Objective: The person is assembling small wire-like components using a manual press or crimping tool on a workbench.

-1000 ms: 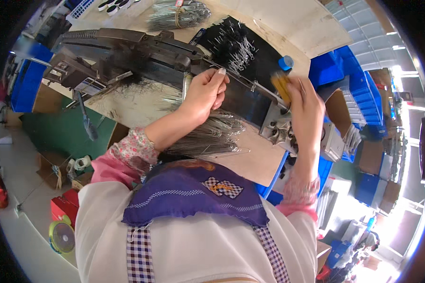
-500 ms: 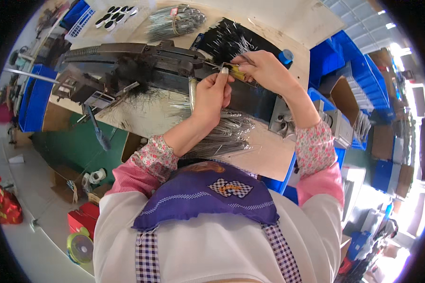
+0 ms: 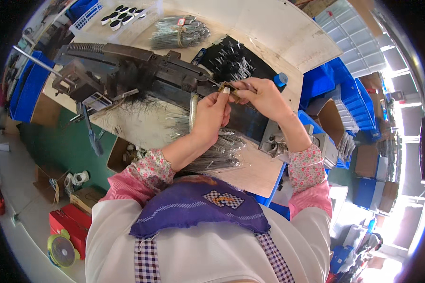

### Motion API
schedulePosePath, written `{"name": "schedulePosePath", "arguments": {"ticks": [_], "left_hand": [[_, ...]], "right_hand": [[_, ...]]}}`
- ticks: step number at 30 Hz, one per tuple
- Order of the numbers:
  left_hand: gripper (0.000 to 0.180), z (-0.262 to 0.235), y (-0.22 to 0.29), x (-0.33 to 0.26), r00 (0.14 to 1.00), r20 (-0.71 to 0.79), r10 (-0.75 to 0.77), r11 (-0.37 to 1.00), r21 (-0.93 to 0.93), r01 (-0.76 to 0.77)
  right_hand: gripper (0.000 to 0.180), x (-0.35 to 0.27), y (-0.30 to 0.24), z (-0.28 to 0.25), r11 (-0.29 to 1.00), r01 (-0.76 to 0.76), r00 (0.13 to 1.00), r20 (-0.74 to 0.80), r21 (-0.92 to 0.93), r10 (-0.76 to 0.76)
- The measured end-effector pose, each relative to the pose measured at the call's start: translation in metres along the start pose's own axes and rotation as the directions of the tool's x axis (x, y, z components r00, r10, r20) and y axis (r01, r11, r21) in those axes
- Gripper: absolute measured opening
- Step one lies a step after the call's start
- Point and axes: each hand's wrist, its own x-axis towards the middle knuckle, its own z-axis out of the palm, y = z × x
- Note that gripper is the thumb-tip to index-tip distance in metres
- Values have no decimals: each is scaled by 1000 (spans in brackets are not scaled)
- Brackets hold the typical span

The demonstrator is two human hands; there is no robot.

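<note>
Both hands meet at the machine point(image 3: 141, 75); left hand point(image 3: 211, 113) and right hand point(image 3: 262, 96) pinch a small brass part point(image 3: 229, 87) between them, wires point(image 3: 219, 151) nearer the left.

dark matt metal machine point(image 3: 141, 78); pale wood bench point(image 3: 278, 28).

A pale wooden workbench point(image 3: 288, 42) fills the middle of the view. Blue plastic bins point(image 3: 337, 89) stack along its right side, where bright daylight floods in. On the left, a grey floor point(image 3: 14, 188) holds cardboard boxes point(image 3: 47, 181) and a red case point(image 3: 66, 226).
</note>
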Motion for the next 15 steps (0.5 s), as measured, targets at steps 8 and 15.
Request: {"name": "schedulePosePath", "arguments": {"ticks": [8,15], "left_hand": [[35,-8,2,16,991,123,-44,971,239,14],[74,12,25,9,925,257,-280,745,-550,378]], "right_hand": [[34,26,3,-37,971,-194,951,270,139,151],[37,18,9,-46,828,204,972,4,-523,-237]]}}
